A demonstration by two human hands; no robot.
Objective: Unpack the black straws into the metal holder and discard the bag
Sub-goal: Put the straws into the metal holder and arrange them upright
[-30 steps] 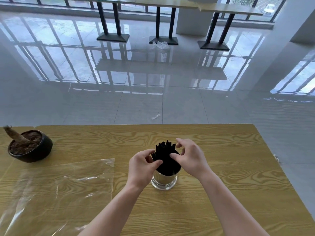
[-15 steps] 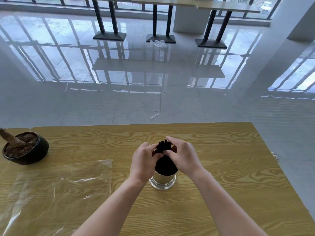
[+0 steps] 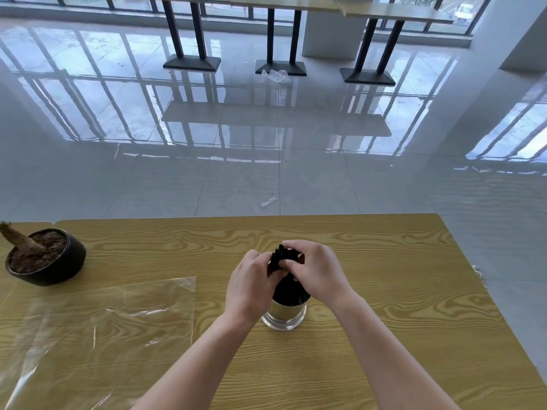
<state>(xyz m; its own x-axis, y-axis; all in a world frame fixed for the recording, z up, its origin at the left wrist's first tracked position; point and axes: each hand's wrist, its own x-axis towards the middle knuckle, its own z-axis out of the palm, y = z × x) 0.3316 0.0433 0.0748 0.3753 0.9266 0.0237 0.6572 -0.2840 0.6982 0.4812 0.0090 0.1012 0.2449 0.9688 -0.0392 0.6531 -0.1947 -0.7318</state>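
A bundle of black straws [image 3: 288, 287] stands upright in the shiny metal holder [image 3: 283, 315] on the wooden table [image 3: 399, 291]. My left hand [image 3: 250, 281] wraps the bundle's left side and my right hand [image 3: 318, 270] wraps its right side, both closed around the straws near their tops. Only the straw tips and the part just above the holder's rim show between my fingers. The clear plastic bag [image 3: 97, 329] lies flat and empty on the table to the left, apart from both hands.
A black pot with soil and a cut stem [image 3: 44, 257] sits at the table's far left. Beyond the table's far edge lies a glossy tiled floor, with other tables' black legs [image 3: 279, 34] and some clear plastic litter [image 3: 273, 76] far off.
Both hands have closed in from the sides of the straw tops and now squeeze the bundle together. The holder and the bag have stayed put.
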